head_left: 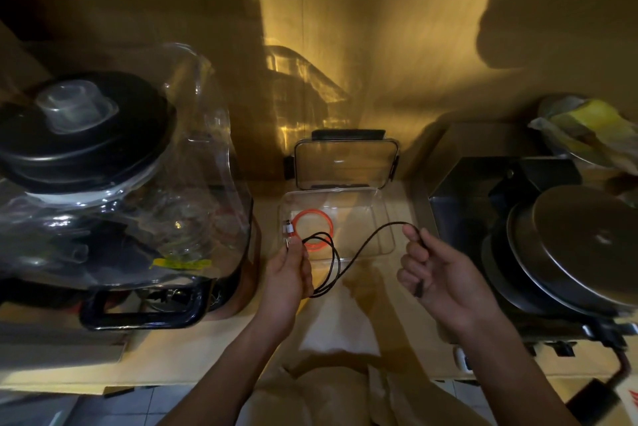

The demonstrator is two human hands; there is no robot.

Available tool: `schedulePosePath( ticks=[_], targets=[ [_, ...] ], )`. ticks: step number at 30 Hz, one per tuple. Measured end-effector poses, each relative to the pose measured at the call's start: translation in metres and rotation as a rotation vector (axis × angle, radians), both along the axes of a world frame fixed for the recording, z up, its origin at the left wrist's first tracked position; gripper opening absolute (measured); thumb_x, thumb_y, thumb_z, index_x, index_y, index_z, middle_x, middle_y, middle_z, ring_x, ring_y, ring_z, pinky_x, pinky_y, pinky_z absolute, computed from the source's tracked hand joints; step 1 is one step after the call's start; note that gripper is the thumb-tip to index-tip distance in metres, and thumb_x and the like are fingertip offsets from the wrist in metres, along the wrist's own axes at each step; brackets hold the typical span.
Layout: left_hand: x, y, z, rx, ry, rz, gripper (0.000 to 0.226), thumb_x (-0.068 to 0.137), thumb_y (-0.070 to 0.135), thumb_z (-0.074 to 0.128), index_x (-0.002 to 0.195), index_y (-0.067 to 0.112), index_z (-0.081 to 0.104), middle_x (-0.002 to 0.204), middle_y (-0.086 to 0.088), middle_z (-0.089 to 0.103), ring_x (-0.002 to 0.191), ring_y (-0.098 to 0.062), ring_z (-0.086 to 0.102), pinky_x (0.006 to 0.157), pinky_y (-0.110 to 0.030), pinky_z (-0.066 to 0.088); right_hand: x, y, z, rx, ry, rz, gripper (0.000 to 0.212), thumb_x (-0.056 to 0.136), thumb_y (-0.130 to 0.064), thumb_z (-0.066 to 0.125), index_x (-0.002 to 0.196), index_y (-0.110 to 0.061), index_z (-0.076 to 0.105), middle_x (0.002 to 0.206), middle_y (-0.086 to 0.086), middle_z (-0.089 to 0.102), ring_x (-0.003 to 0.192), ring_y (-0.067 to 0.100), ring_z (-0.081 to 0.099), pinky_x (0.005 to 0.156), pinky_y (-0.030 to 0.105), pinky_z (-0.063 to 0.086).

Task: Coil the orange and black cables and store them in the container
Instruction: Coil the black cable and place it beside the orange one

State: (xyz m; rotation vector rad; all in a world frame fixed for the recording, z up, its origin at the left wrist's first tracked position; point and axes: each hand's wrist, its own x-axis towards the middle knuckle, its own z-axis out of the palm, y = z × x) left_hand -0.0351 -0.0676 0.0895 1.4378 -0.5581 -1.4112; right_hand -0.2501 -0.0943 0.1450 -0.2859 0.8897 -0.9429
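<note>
Both forearms enter from the bottom edge, bare, over pale cloth at the lap. Left hand is closed around several loops of the black cable; the loops hang beside the palm, just in front of the container's near wall. Right hand pinches the free run of the same cable between thumb and fingertips, with the plug end sticking out below the palm. Between the two hands the cable rises in a shallow arc over the near right part of the container.

Clear container sits open on the table, centre of view, against the back wall. Its lid, clear with dark clips, stands tilted up behind it, leaning on the wall.

Orange cable lies coiled in a flat ring inside the container, left half. Its white connector end rests at the ring's left side, near the left fingertips; contact with the hand cannot be told.

Surroundings: left of the container, a large clear bag or cover over a black-lidded appliance, with a dark handle at its base. Right of the container, a dark stove carrying stacked metal pans with a lid. Light is dim and yellow; fine detail on the plugs is not readable.
</note>
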Motion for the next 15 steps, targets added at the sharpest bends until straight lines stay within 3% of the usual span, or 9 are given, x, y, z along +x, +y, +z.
schedulePosePath(
  ticks=[3, 7, 12, 15],
  targets=[
    [-0.004, 0.0, 0.001, -0.021, 0.073, -0.051, 0.036, 0.103, 0.033, 0.039, 0.072, 0.018, 0.042, 0.052, 0.005, 0.03, 0.043, -0.009, 0.023, 0.039, -0.021, 0.022, 0.017, 0.007, 0.0, -0.105, 0.082, 0.098, 0.024, 0.092, -0.02, 0.05, 0.105, -0.008, 0.067, 0.065, 0.002, 0.05, 0.051, 0.011, 0.044, 0.049, 0.024, 0.039],
    [-0.007, 0.002, 0.0, -0.034, 0.081, -0.128, 0.035, 0.103, 0.037, 0.038, 0.074, 0.017, 0.044, 0.052, 0.007, 0.031, 0.043, -0.007, 0.024, 0.039, -0.02, 0.022, 0.042, 0.018, -0.001, -0.292, 0.356, 0.234, 0.025, 0.091, -0.02, 0.055, 0.107, -0.008, 0.069, 0.065, 0.005, 0.054, 0.052, 0.014, 0.043, 0.051, 0.026, 0.037],
    [-0.014, 0.004, 0.002, -0.021, 0.07, -0.212, 0.037, 0.102, 0.041, 0.037, 0.081, 0.012, 0.047, 0.053, 0.003, 0.033, 0.046, -0.01, 0.027, 0.046, -0.025, 0.023, 0.06, 0.026, -0.007, -0.477, 0.662, 0.312, 0.013, 0.093, -0.009, 0.06, 0.094, -0.008, 0.073, 0.058, 0.004, 0.06, 0.042, 0.011, 0.047, 0.042, 0.019, 0.039],
    [-0.017, 0.005, 0.0, 0.032, 0.079, -0.22, 0.049, 0.097, 0.055, 0.037, 0.079, 0.014, 0.056, 0.059, -0.003, 0.045, 0.054, -0.015, 0.042, 0.056, -0.03, 0.033, 0.063, 0.029, -0.012, -0.605, 0.845, 0.387, 0.011, 0.09, -0.01, 0.066, 0.085, -0.009, 0.076, 0.058, -0.001, 0.069, 0.046, 0.009, 0.06, 0.049, 0.018, 0.048]
  ],
)
